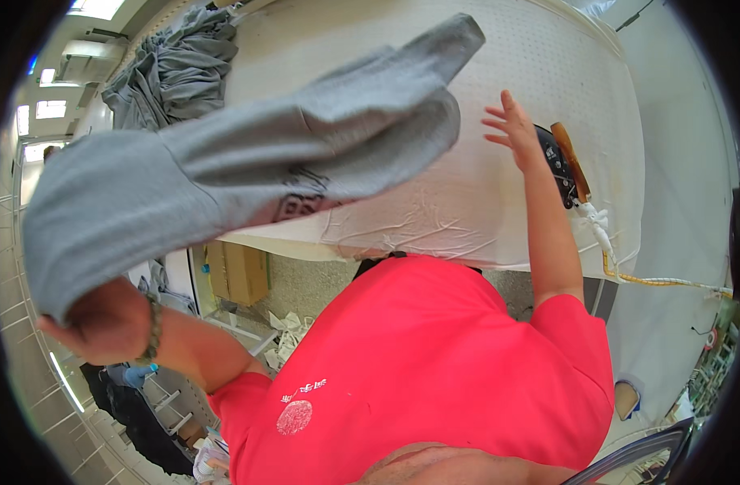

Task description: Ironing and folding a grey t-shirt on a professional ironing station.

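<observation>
Holds a grey printed garment (248, 153) aloft, slanting out over the white-covered bench (580, 73) near a heap of grey cloth (172, 77), on the left hand (115, 327), too covered to tell whether pinching or spread, and splays the right hand (517, 133) near a black, wooden-handled iron (556, 168).

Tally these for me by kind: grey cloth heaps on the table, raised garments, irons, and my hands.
Grey cloth heap: 1
Raised grey garment: 1
Iron: 1
Hands: 2, left hand and right hand
Total: 5
</observation>
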A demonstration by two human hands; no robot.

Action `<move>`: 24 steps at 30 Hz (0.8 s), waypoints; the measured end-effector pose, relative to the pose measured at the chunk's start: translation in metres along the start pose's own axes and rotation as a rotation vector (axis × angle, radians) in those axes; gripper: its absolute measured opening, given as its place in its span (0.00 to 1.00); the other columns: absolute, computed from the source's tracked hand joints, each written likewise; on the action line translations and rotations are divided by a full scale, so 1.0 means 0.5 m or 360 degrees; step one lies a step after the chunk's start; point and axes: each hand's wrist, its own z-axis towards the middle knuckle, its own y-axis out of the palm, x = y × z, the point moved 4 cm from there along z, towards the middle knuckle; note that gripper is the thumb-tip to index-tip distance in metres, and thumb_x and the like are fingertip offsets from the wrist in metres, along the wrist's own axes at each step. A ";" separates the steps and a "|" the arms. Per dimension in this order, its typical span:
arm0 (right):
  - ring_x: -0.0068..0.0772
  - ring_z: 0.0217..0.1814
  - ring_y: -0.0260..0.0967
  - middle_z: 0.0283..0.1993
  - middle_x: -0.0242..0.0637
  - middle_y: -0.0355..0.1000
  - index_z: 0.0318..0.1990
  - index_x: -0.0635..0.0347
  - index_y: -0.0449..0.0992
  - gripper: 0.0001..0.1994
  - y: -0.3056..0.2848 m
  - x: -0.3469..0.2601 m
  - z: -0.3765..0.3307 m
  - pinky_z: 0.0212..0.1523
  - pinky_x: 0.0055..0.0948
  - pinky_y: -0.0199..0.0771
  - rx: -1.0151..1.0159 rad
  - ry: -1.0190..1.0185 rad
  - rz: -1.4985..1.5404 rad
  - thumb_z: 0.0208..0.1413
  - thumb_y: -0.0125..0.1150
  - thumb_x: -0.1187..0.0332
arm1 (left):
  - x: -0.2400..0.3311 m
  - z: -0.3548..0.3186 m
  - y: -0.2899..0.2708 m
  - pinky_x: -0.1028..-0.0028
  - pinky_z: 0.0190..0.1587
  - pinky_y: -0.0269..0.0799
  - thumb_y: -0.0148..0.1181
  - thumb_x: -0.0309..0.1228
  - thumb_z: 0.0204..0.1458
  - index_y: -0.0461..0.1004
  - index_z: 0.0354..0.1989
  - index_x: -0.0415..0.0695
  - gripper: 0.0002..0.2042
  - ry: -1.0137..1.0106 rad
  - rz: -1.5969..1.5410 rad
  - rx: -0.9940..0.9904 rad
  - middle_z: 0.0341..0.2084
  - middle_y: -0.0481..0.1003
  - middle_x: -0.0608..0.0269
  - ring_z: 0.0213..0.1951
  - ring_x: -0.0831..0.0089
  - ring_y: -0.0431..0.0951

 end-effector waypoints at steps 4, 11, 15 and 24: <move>0.34 0.54 0.78 0.62 0.48 0.74 0.75 0.62 0.60 0.43 0.071 0.066 0.002 0.44 0.32 0.82 -0.0075 0.0298 0.0148 0.61 0.72 0.47 | -0.055 -0.137 -0.075 0.50 0.72 0.60 0.55 0.48 0.69 0.71 0.65 0.33 0.29 -0.0527 0.0266 0.0368 0.66 0.72 0.45 0.67 0.53 0.72; 0.28 0.43 0.79 0.48 0.42 0.81 0.62 0.65 0.76 0.28 0.123 0.157 0.061 0.33 0.30 0.81 -0.0390 0.0103 -0.0725 0.63 0.69 0.53 | -0.183 -0.212 -0.228 0.51 0.71 0.62 0.53 0.49 0.69 0.69 0.67 0.33 0.30 -0.0982 0.0384 0.0303 0.65 0.73 0.47 0.66 0.53 0.72; 0.27 0.40 0.79 0.43 0.37 0.81 0.54 0.65 0.80 0.21 0.083 0.070 -0.039 0.33 0.30 0.81 -0.0320 0.0058 -0.0370 0.62 0.68 0.58 | -0.134 -0.114 -0.257 0.51 0.70 0.63 0.53 0.49 0.70 0.71 0.65 0.33 0.29 -0.0951 0.0288 0.0139 0.64 0.74 0.48 0.67 0.54 0.72; 0.29 0.41 0.78 0.44 0.39 0.82 0.48 0.67 0.82 0.21 0.201 0.211 -0.205 0.42 0.33 0.81 -0.0134 -0.0383 -0.1274 0.58 0.70 0.57 | -0.516 -0.139 -0.282 0.69 0.32 0.80 0.57 0.41 0.70 0.79 0.50 0.37 0.17 -0.1788 0.0519 -0.0446 0.34 0.84 0.58 0.30 0.67 0.84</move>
